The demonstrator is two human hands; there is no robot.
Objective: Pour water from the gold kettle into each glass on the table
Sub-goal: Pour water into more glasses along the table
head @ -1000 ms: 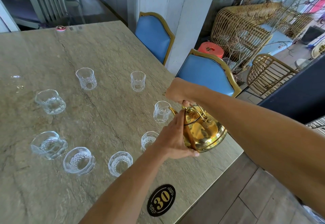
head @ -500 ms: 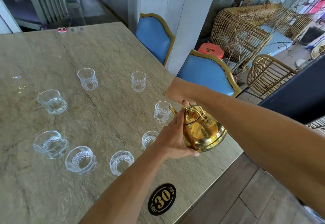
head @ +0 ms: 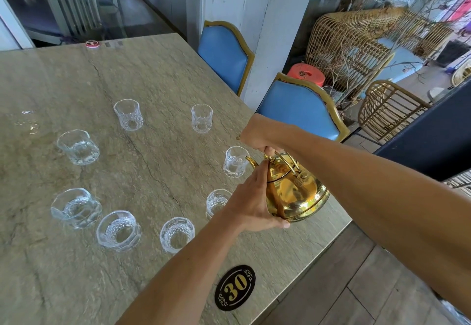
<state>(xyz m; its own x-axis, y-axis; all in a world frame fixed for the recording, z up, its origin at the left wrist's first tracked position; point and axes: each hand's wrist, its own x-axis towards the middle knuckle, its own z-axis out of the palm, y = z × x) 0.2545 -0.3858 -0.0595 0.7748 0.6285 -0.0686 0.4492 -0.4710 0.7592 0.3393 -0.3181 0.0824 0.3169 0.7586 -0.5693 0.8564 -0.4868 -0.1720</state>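
- Near the right edge of a grey-green stone bench [head: 76,273], a gold kettle [head: 295,194] is held tilted, spout aimed left at a glass.
- Right hand [head: 257,136] reaches in from the right, fist closed round the kettle's handle at the top.
- Left hand [head: 252,205] comes up from below, palm and thumb cupped against the kettle's near side and base, one fingertip pressed near the lid.
- Spout tip sits just at the rim of the nearest glass [head: 235,162], which has a little water in its bottom; whether water is flowing cannot be told.
- Seven more clear cut glasses stand on the bench in a loose ring: two at the back [head: 128,115] [head: 201,118], two on the left [head: 77,147] [head: 75,208], and three along the front [head: 118,230] [head: 176,234] [head: 216,201], the last partly hidden by the left wrist.
- A black oval plaque [head: 235,287] with a gold "30" lies on the bench's near corner.
- Two blue chairs with gold frames [head: 224,54] [head: 298,110] stand along the bench's right side.
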